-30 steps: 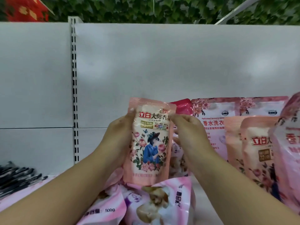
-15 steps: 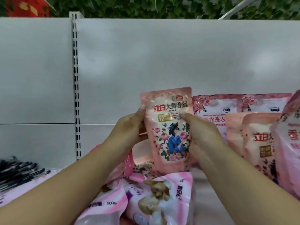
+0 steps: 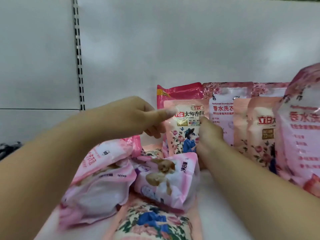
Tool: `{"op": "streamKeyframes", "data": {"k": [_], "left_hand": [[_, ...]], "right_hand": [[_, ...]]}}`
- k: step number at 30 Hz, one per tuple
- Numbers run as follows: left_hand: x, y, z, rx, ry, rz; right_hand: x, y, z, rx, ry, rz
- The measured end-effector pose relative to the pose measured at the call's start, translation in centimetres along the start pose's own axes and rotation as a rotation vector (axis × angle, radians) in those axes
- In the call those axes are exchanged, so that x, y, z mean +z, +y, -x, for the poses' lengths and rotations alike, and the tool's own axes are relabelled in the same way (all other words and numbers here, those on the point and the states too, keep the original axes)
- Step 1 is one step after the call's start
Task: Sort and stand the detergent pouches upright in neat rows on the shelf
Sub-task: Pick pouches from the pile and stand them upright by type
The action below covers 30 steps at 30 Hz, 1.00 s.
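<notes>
Floral pouch (image 3: 184,127): moved from mid-air to the back row, now upright against the red pouch (image 3: 180,92).
Left hand (image 3: 131,116) loosely curled, thumb on the pouch's top left edge; right hand (image 3: 209,135) pinches its right edge. Judged soft, light, slick film; best held by both side seams near the top. Unsorted pouches (image 3: 110,179) lie flat in front of it.

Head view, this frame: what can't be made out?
- Floral pouch: base hidden by the lying puppy pouch; whether it stands freely is unclear.
- Right hand: fingers out of sight, grip uncertain.
- Left hand: blurred.
- Dark pink pouch: label covered.
- Rightmost pouch: cut off by the frame edge.
</notes>
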State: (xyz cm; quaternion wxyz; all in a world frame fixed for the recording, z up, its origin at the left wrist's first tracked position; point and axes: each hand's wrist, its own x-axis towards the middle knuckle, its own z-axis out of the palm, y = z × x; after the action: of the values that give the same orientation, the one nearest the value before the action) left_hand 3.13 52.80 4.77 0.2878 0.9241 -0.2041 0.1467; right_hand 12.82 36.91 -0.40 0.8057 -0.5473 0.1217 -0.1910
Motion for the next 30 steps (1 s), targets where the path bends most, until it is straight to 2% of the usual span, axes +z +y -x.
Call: {"op": "streamKeyframes", "data": {"k": [3, 6, 8, 11, 13, 15, 17, 19, 20, 22, 23, 25, 27, 30], "left_hand": [[2.5, 0.6, 4.3, 0.070, 0.002, -0.232], [4.8, 0.3, 8.0, 0.148, 0.030, -0.196], [5.6, -0.2, 8.8, 0.109, -0.028, -0.062], [6.3, -0.9, 8.8, -0.009, -0.077, 0.317], [6.8, -1.5, 8.9, 0.021, -0.111, 0.441], [7.4, -1.9, 9.1, 0.065, -0.107, 0.433], [7.4, -1.7, 9.7, 0.080, -0.036, 0.412], [7.1, -1.7, 10.6, 0.111, 0.088, 0.360], [7.0, -1.8, 11.1, 0.131, 0.124, 0.305], [6.5, -1.3, 12.4, 0.144, 0.108, 0.197], [6.3, -1.1, 12.7, 0.158, 0.085, 0.159], [6.2, -1.2, 12.8, 0.133, 0.019, 0.086], [6.3, -1.6, 12.7, 0.105, -0.019, 0.067], [6.2, -2.3, 12.6, 0.074, -0.080, 0.056]], "right_hand": [[-0.7, -0.4, 0.7, 0.035, 0.014, 0.028], [-0.9, -0.6, 1.6, 0.047, -0.023, 0.107], [-1.0, -0.2, 1.8, 0.054, -0.073, 0.147], [-1.3, 0.3, 2.4, 0.059, -0.138, 0.230], [-1.6, 0.6, 3.1, 0.054, -0.155, 0.295], [-2.1, 0.6, 4.2, -0.028, -0.107, 0.399], [-2.9, 0.5, 5.2, -0.201, -0.103, 0.484], [-3.8, -0.1, 6.7, -0.351, -0.281, 0.598], [-3.7, -0.6, 7.1, -0.353, -0.399, 0.690], [-3.1, -1.8, 8.3, -0.204, -0.595, 0.898], [-2.6, -2.1, 8.3, -0.120, -0.626, 1.008], [-1.7, -2.3, 8.3, -0.122, -0.641, 1.185], [-1.2, -2.3, 8.2, -0.241, -0.598, 1.247], [-1.3, -3.0, 8.3, -0.355, -0.572, 1.064]]}}
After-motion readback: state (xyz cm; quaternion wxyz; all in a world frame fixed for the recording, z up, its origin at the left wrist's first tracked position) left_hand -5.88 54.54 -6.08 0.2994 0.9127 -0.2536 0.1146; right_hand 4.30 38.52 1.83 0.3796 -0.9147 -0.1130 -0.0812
